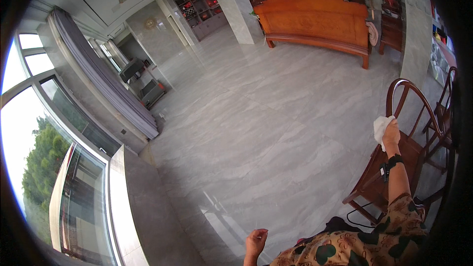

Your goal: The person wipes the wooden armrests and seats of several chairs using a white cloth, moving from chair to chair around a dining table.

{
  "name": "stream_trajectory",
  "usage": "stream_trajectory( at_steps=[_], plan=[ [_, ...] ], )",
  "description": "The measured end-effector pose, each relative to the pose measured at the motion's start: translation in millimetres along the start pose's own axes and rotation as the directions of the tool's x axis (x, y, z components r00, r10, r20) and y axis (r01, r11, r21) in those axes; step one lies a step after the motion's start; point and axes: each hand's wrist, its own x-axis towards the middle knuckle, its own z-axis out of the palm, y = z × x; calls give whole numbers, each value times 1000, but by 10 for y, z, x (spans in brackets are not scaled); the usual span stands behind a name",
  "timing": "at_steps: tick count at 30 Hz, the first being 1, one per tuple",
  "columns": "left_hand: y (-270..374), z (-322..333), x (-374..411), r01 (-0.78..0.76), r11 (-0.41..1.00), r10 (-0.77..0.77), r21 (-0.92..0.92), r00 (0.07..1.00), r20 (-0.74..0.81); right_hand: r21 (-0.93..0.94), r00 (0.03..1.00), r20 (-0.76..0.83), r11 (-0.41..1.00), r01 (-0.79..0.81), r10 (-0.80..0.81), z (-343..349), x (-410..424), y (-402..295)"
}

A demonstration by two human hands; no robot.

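My right hand (391, 136) grips a crumpled white cloth (379, 130) beside the curved back of a brown wooden chair (401, 155). The hand is in front of the chair's rounded top rail (417, 94); whether the cloth touches the wood I cannot tell. A black band sits on my right wrist. Low in the view, my left hand (255, 243) hangs over the floor with its fingers loosely curled and nothing visible in it.
Grey marble-look tiles (251, 129) cover the floor. A second wooden chair (443, 114) stands at the right rim. Ahead is a large wooden settee (314, 18) beside a square pillar (236, 7). Windows (85, 192) and a grey curtain (99, 70) line the left; a treadmill (151, 92) stands beyond.
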Motion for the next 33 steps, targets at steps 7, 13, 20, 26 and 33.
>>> stream_trajectory(
  at_steps=[7, 13, 20, 26, 33],
  plan=[
    [-28, 120, 372, 16, 999, -15, -50, 1000, 19, -381, 998, -49, 922, -65, 50, 187, 548, -406],
    [30, 83, 1041, 5, 999, -7, 35, 999, 41, -608, 983, -143, 774, -179, 116, 652, 1117, -267],
    [110, 128, 2024, -71, 987, 62, 147, 996, 67, -455, 953, -160, 838, -301, 256, 400, 1146, -477],
    [605, 493, 2992, -146, 974, 104, 175, 967, 232, -225, 934, -257, 925, -307, 248, 1100, 1681, -17],
    [813, 777, 3608, -166, 974, 98, 156, 925, 368, -357, 916, -239, 848, -393, 323, 909, 1882, -208]
  ],
)
